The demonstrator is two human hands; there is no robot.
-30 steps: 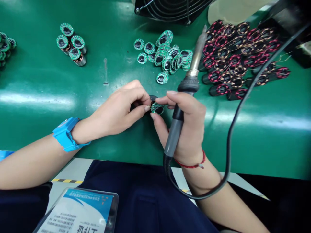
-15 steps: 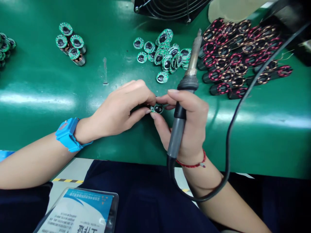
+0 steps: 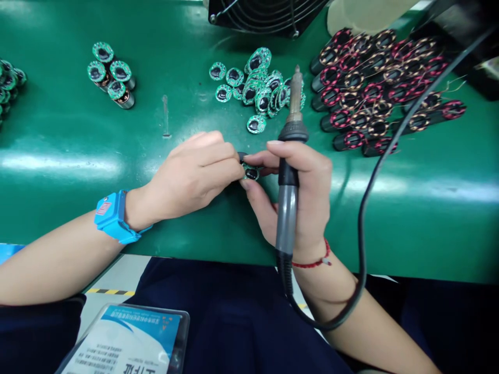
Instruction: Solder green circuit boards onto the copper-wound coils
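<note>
My left hand (image 3: 195,174) pinches a small black cylinder capped by a round green circuit board (image 3: 251,172) just above the green table (image 3: 78,140). A blue wrist strap (image 3: 113,217) sits on that wrist. My right hand (image 3: 300,195) is closed round the grey handle of a soldering iron (image 3: 290,171), whose tip points away from me, up the table. Its thumb and forefinger also touch the round board from the right. The iron's black cable (image 3: 364,223) loops off to the right.
A heap of round green boards (image 3: 259,88) lies behind the hands. Black coils wound with red and copper wire (image 3: 374,83) are piled at the back right. Three capped cylinders (image 3: 111,75) stand at the back left, more at the left edge (image 3: 8,78). A black fan grille (image 3: 265,15) is at the top.
The soldering iron has swung from leaning right to nearly upright in my right hand. Both hands stay on the small board and cylinder, which turned slightly between the fingers.
</note>
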